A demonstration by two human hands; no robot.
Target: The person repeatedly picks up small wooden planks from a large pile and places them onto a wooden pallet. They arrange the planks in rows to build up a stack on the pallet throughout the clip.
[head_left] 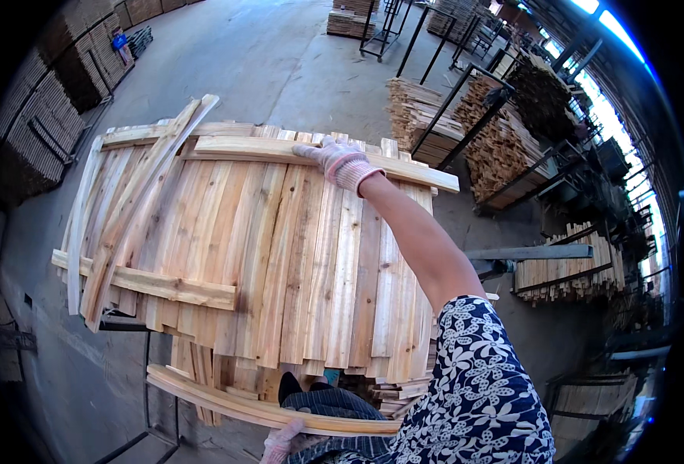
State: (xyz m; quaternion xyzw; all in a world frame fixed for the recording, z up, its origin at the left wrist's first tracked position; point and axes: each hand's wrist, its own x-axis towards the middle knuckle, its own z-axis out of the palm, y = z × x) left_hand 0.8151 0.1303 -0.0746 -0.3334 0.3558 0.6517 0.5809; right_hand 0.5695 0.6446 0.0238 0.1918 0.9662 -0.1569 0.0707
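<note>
A wide layer of pale wooden boards lies side by side in front of me. Across its far edge runs a wooden strip, and my right hand, in a knit glove, is closed over it, some fingers hidden behind. Close to my body, my gloved left hand grips a pair of long wooden strips at their near side; part of that hand is cut off below. At the left, several loose strips lie slantwise over the layer. A shorter crosswise strip lies near its front left.
A black metal frame stands under the boards at the left. Tall wood stacks line the left side. More stacked wood and an upright metal rack stand at the right. Grey concrete floor stretches beyond the boards.
</note>
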